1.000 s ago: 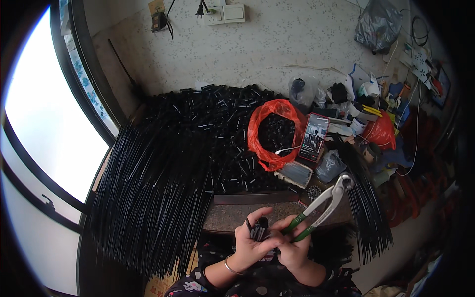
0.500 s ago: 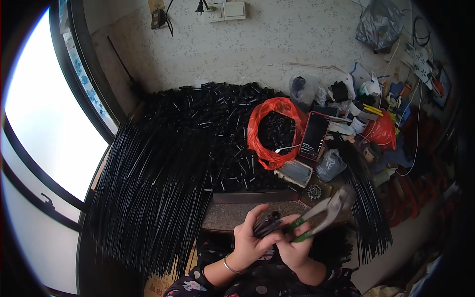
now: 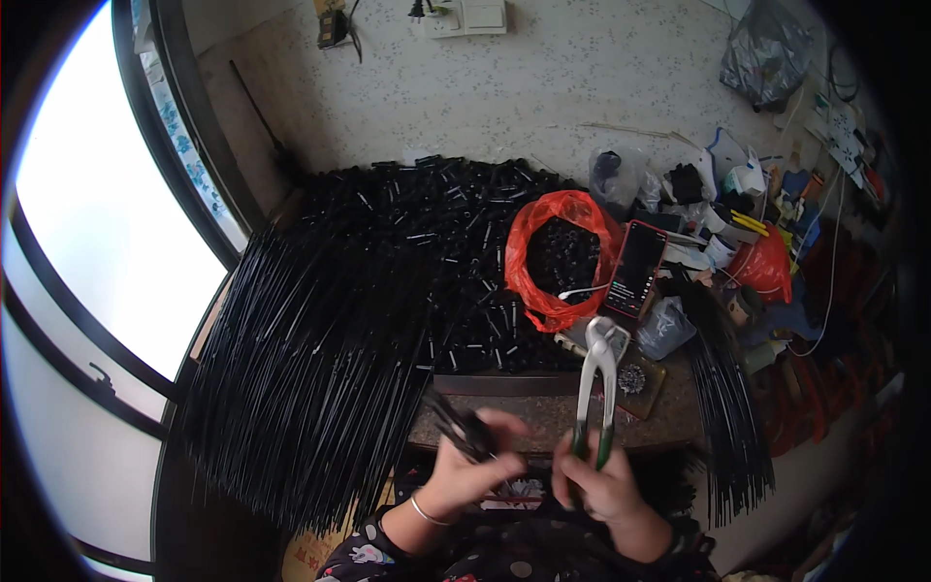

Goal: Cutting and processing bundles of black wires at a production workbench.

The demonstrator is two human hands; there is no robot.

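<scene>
My left hand (image 3: 464, 481), blurred by motion, is closed around a small bunch of dark, stick-like pieces (image 3: 460, 431); their exact kind is smeared. Beside it, my right hand (image 3: 609, 493) grips a pair of pincers (image 3: 597, 373) by the green handles, with the metal jaws pointing up and away from me. Whether the jaws pinch anything cannot be made out. Past my hands lies a heap of short black tubes (image 3: 427, 209). A thick bundle of long, thin black rods (image 3: 301, 388) hangs over the table's left side.
An orange-red plastic bag (image 3: 521, 267) holds small black parts, with a phone (image 3: 636, 267) leaning next to it. A round cluster of metal pieces (image 3: 631, 378) lies near the pincers. More black rods (image 3: 729, 417) hang at the right, below cluttered bags and tools.
My hands have drawn apart, the left one moving left with the dark pieces. The pincers have swung from slanting right to nearly upright. The whole view has shifted slightly.
</scene>
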